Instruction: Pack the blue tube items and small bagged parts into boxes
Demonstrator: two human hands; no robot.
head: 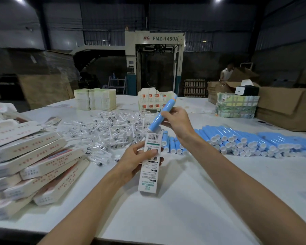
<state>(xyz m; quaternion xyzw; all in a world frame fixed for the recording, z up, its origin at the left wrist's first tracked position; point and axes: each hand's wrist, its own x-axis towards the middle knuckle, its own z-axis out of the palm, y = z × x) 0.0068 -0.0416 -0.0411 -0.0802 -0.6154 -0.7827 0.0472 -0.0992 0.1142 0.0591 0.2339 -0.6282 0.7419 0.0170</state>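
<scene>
My left hand (136, 160) grips a long white printed box (150, 167) upright above the table, its open end up. A blue tube (162, 114) with an orange tip is held tilted in my right hand (177, 121), its white lower end at the box's opening. More blue tubes (245, 142) lie in rows on the table to the right. A heap of small clear bagged parts (106, 133) is spread across the table's middle, behind the box.
Closed white boxes (34, 165) are stacked at the left. Flat carton blanks (94, 99) and a printed stack (149, 101) stand at the back, a wrapped bundle (237, 107) and cardboard cartons (286, 106) at the right. A person (225, 72) stands far behind.
</scene>
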